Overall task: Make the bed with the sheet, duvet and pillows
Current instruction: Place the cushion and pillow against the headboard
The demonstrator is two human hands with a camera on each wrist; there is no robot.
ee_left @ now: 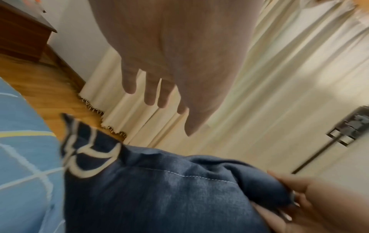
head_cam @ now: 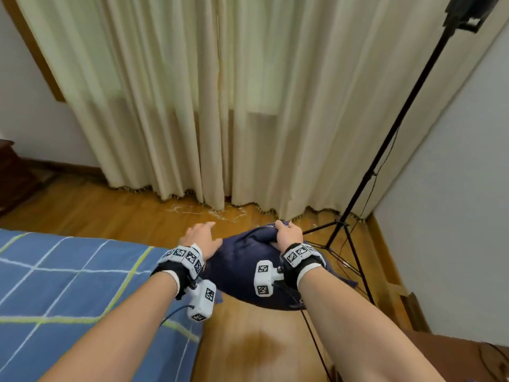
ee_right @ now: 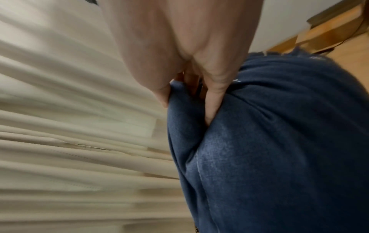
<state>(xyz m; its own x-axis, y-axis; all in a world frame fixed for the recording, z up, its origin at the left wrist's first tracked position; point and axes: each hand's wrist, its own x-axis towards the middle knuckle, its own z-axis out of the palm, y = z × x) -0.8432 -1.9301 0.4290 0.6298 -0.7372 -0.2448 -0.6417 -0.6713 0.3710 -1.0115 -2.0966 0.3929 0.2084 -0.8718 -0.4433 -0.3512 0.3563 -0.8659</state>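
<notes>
A dark navy pillow with a white printed pattern hangs in the air over the floor, just right of the bed corner. My right hand grips a bunch of its cover at the far top edge, fingers dug into the cloth. My left hand is spread with straight fingers just left of the pillow; whether the thumb touches it I cannot tell. The bed at lower left wears a blue sheet with white and yellow grid lines.
Cream curtains hang to the wooden floor straight ahead. A black tripod with cables stands at the right by the white wall. Dark wooden furniture sits at the far left.
</notes>
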